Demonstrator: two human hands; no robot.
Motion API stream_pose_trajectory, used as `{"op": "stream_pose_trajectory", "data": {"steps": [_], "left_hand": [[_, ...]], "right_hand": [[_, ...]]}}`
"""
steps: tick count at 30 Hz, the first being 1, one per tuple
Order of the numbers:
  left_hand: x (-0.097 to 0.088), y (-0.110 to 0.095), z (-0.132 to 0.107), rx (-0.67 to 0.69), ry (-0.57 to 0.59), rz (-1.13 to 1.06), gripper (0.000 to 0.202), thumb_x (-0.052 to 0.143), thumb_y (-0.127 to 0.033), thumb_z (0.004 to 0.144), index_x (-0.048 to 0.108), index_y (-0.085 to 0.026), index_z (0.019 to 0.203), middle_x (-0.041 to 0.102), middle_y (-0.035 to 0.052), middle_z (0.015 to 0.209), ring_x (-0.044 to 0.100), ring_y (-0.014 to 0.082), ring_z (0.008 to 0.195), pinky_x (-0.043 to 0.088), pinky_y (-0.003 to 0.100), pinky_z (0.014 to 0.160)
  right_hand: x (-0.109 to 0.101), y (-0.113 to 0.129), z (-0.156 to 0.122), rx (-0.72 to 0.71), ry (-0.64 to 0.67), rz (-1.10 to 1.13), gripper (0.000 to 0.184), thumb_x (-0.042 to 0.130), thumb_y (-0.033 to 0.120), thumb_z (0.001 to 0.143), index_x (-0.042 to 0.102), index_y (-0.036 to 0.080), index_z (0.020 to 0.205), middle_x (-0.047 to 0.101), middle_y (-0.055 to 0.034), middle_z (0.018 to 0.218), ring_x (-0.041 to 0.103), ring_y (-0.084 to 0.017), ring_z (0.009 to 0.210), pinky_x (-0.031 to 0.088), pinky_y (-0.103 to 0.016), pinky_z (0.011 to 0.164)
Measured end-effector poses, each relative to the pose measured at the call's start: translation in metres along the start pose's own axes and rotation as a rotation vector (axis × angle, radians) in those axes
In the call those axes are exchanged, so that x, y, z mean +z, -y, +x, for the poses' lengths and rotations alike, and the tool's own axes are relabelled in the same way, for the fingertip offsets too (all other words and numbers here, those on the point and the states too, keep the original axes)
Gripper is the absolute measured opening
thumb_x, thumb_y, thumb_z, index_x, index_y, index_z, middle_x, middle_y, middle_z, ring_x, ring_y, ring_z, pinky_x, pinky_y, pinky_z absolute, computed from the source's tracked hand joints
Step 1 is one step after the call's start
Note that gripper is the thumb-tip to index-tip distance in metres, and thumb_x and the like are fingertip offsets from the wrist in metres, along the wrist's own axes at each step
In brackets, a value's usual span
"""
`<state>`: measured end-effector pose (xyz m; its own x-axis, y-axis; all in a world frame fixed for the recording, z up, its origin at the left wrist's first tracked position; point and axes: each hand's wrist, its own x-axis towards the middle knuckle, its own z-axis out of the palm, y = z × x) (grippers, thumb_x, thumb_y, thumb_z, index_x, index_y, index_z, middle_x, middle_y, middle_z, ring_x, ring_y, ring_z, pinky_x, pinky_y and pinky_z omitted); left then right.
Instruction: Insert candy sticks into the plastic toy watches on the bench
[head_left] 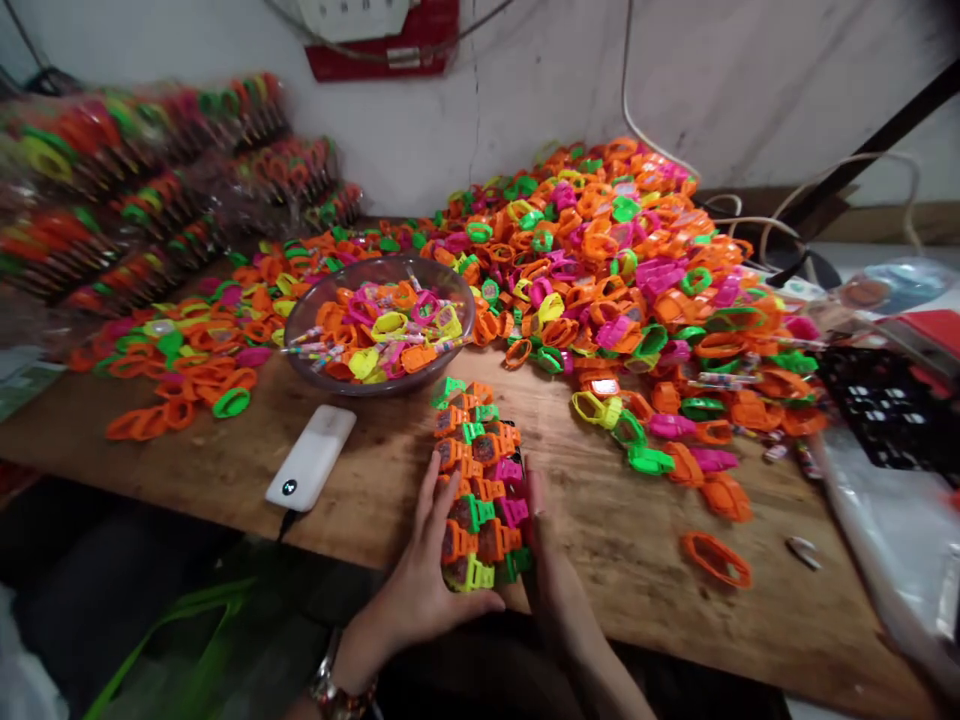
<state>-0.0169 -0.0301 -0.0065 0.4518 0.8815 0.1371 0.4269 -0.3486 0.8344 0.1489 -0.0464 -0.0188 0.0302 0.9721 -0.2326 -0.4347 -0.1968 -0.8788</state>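
Near the front edge of the table, my left hand and my right hand hold a block of toy watches between them. The watches are plastic, in orange, green, pink and yellow, lined up in close rows. My left fingers lie along the left side, with the thumb across the near end. The right hand presses flat against the right side, its fingers partly hidden. Just beyond the block stands a clear bowl of toy watches and patterned sticks.
A large heap of loose toy watches spreads across the back and right. Bagged watches are stacked at left. A white power bank with a cable lies left of my hands. One orange watch lies to the right, near black sheets.
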Motion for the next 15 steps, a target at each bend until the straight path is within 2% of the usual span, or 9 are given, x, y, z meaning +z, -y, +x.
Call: {"op": "stream_pose_trajectory", "data": {"steps": [2,4,6,8,9,11,13,15], "left_hand": [[0.004,-0.003,-0.007,0.017,0.003,-0.032,0.113,0.071,-0.064,0.064,0.005,-0.035,0.151,-0.007,0.0149,0.16,0.005,0.0407,0.145,0.022,0.062,0.113],[0.001,-0.004,-0.009,0.007,-0.007,-0.119,0.107,0.058,-0.074,0.068,0.007,-0.031,0.152,0.001,0.0151,0.16,0.008,0.0402,0.145,0.019,0.061,0.114],[-0.009,-0.004,0.005,-0.023,-0.058,-0.208,0.092,0.041,-0.075,0.079,0.012,-0.028,0.152,0.011,0.013,0.16,0.013,0.0353,0.146,0.015,0.056,0.117],[-0.022,-0.005,0.036,-0.042,-0.137,-0.231,0.073,0.032,-0.066,0.089,0.026,-0.025,0.149,0.022,0.0101,0.158,0.019,0.0283,0.146,0.013,0.049,0.119],[-0.028,-0.006,0.058,-0.033,-0.167,-0.195,0.065,0.035,-0.061,0.091,0.039,-0.024,0.144,0.029,0.0091,0.156,0.023,0.026,0.145,0.013,0.046,0.12],[-0.037,-0.007,0.103,-0.086,-0.274,-0.181,0.06,0.037,-0.059,0.091,0.055,-0.019,0.13,0.042,0.0112,0.148,0.035,0.0247,0.139,0.02,0.043,0.118],[-0.037,-0.005,0.14,-0.192,-0.246,-0.201,0.059,0.046,-0.062,0.084,0.065,-0.015,0.115,0.056,0.014,0.135,0.046,0.0268,0.131,0.026,0.043,0.116],[-0.032,-0.002,0.16,-0.291,-0.194,-0.257,0.055,0.056,-0.062,0.076,0.069,-0.016,0.103,0.066,0.0136,0.122,0.055,0.0287,0.122,0.032,0.043,0.112]], "right_hand": [[-0.002,-0.006,-0.009,0.005,-0.003,-0.024,0.071,0.026,0.064,0.093,0.002,0.034,0.152,0.018,-0.0009,0.158,0.029,-0.021,0.141,0.032,-0.048,0.112],[-0.014,-0.01,-0.014,-0.027,0.033,-0.035,0.074,0.028,0.068,0.091,-0.001,0.036,0.152,0.02,-0.0011,0.157,0.029,-0.022,0.141,0.032,-0.049,0.112],[-0.032,-0.005,-0.012,-0.078,0.032,-0.051,0.079,0.032,0.071,0.088,-0.001,0.037,0.151,0.026,-0.0037,0.156,0.031,-0.023,0.14,0.031,-0.051,0.112],[-0.048,0.008,-0.005,-0.145,-0.064,-0.087,0.08,0.035,0.07,0.088,-0.001,0.036,0.152,0.028,-0.0059,0.155,0.03,-0.023,0.14,0.028,-0.053,0.113],[-0.052,0.018,-0.001,-0.183,-0.124,-0.118,0.078,0.035,0.067,0.09,0.0,0.035,0.152,0.028,-0.0057,0.155,0.029,-0.022,0.141,0.026,-0.052,0.114],[-0.051,0.039,0.009,-0.25,-0.167,-0.219,0.072,0.035,0.062,0.093,0.003,0.035,0.152,0.022,-0.0034,0.157,0.026,-0.021,0.143,0.023,-0.051,0.115],[-0.039,0.057,0.017,-0.295,-0.101,-0.387,0.068,0.037,0.059,0.094,0.011,0.035,0.152,0.016,-0.0005,0.159,0.019,-0.02,0.145,0.019,-0.049,0.117],[-0.022,0.067,0.022,-0.314,0.023,-0.583,0.065,0.04,0.056,0.094,0.019,0.033,0.151,0.011,0.0014,0.159,0.011,-0.022,0.146,0.012,-0.05,0.118]]}}
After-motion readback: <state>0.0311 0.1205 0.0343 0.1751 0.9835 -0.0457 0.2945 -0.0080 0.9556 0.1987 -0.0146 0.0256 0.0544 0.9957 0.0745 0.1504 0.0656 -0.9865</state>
